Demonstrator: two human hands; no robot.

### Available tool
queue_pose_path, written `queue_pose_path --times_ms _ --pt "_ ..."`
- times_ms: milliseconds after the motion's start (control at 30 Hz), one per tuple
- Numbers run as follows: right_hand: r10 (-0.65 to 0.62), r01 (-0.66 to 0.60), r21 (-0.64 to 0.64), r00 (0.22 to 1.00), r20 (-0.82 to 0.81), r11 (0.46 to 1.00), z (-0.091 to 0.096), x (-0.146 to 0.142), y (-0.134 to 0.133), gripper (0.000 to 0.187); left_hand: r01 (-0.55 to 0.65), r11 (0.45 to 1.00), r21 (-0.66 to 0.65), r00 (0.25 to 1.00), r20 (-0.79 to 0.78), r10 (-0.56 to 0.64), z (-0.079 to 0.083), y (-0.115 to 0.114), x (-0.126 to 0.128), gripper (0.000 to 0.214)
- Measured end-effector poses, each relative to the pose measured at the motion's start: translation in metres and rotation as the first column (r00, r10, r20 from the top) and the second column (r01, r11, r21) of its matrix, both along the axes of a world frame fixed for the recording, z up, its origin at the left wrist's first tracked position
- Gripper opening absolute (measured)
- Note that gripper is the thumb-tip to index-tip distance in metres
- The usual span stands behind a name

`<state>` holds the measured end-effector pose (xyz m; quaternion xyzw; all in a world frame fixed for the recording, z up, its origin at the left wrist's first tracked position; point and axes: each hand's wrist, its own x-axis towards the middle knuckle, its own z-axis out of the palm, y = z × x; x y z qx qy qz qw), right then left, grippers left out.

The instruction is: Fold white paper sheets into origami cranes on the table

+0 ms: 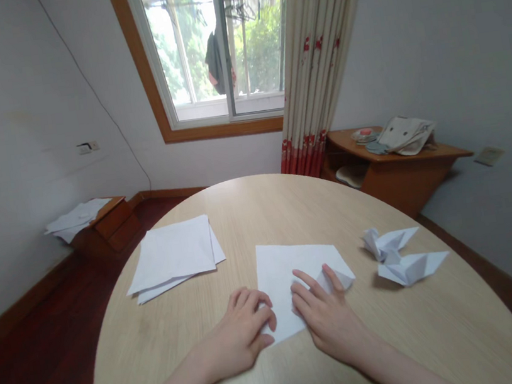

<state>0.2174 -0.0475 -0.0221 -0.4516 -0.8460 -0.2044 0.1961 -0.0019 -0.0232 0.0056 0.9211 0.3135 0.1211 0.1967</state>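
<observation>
A sheet of white paper (pixel 281 271) lies on the round table in front of me, with a folded-over flap at its right side. My left hand (pixel 249 326) rests at the paper's left edge, fingers loosely bent and the thumb apart from them. Over the right part of the sheet, my right hand (pixel 323 310) has its fingers spread, with fingertips on the paper and near the flap. Part of the lower right edge is hidden under this hand. To the right stand folded paper shapes (pixel 401 257) with pointed wings.
A stack of white paper (pixel 178 250) lies on the left of the wooden table (pixel 262 204). Beyond are a window, a curtain (pixel 314 63) and a corner shelf (pixel 392 179) with a cloth bag (pixel 405 136). More papers (pixel 78 215) lie on a low cabinet at left.
</observation>
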Motion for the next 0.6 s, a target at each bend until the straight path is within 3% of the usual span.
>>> queue_pose_path --times_ms 133,267,433,600 --pt "0.021 -0.021 -0.010 1.000 -0.012 1.000 0.003 0.002 0.001 0.010 0.054 0.998 -0.022 0.997 0.056 -0.052 -0.002 0.004 -0.003 0.025" --pt "0.004 -0.004 -0.018 1.000 -0.025 1.000 0.004 0.006 0.003 0.007 0.083 0.996 0.037 0.992 0.095 -0.086 -0.008 0.003 0.000 0.025" --pt "-0.014 0.012 -0.037 0.999 -0.048 0.999 0.003 0.011 0.006 0.004 0.129 0.977 0.169 0.989 0.047 -0.138 -0.011 -0.001 0.006 0.032" --pt "0.018 -0.017 -0.057 1.000 0.009 0.998 0.003 0.013 0.009 0.012 0.144 0.967 0.211 0.989 0.005 -0.149 -0.009 -0.009 0.011 0.040"
